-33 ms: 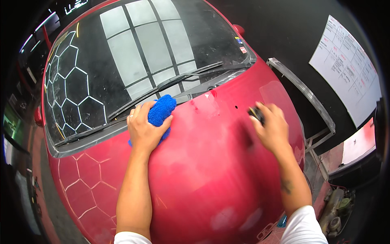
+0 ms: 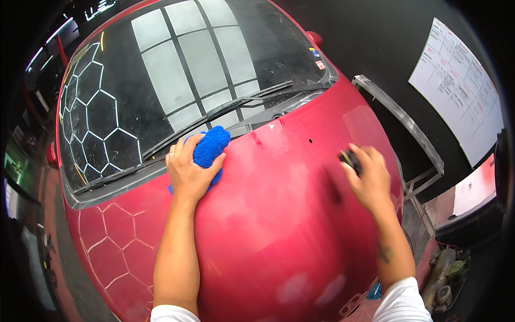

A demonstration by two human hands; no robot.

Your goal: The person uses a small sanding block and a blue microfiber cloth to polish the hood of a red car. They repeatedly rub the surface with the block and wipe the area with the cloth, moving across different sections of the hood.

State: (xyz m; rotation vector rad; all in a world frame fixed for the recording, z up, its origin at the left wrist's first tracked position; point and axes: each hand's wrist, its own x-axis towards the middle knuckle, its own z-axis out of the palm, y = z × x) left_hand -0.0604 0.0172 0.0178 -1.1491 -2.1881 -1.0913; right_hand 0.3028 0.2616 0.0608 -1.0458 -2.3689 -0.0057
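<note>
Looks like hand-rubbing of the red hood [image 2: 257, 214], apparently in mid-pass. Holding a blue cloth [image 2: 212, 147] at ten o'clock, bunched between thumb and fingers of the left hand [image 2: 186, 169]; pinching a small dark block [image 2: 350, 159] at three o'clock in the right hand [image 2: 370, 173]. Cannot tell from this angle about contact between block and hood. Seems to call next for a flat, even hold on the block, with light pressure. Around: wiper [image 2: 217, 112] close beyond the cloth, toward eleven o'clock, likely to snag a stray upward wipe; windshield [image 2: 196, 70] past that, toward twelve; metal rail [image 2: 405, 118] at two, beside the hood, perhaps cramping that flank; whiteboard [image 2: 456, 88] farther out at two.
</note>
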